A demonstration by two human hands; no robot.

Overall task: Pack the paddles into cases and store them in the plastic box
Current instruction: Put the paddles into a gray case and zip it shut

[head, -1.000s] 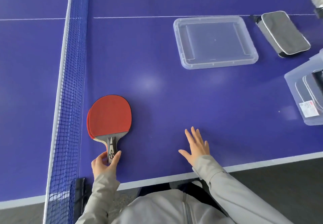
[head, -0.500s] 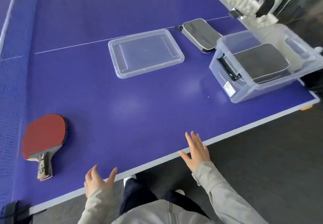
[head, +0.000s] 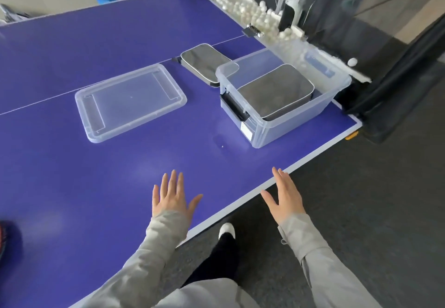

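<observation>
Left hand (head: 171,199): held flat above the near part of the blue table (head: 72,187), fingers spread, nothing grasped. Grey sleeve (head: 149,254) is seen behind it.

Right hand (head: 285,198): held over the table's near edge, fingers extended, palm down, nothing grasped.

Paddle (head: 6,238): only a blurred red sliver is seen at the far left margin, lying on the table, well apart from both hands.

Lid (head: 130,102): clear plastic, laid flat on the table at mid-distance, left of the box.

Plastic box (head: 284,96): clear, open-topped, set near the table's right corner. One grey case (head: 277,91) is contained in it, tilted against the wall; a white label is seen on the near end.

Second case (head: 203,63): grey, closed, laid on the table just behind the box, touching or nearly touching its far-left corner.

White balls (head: 248,11): gathered along the table's far right edge.
</observation>
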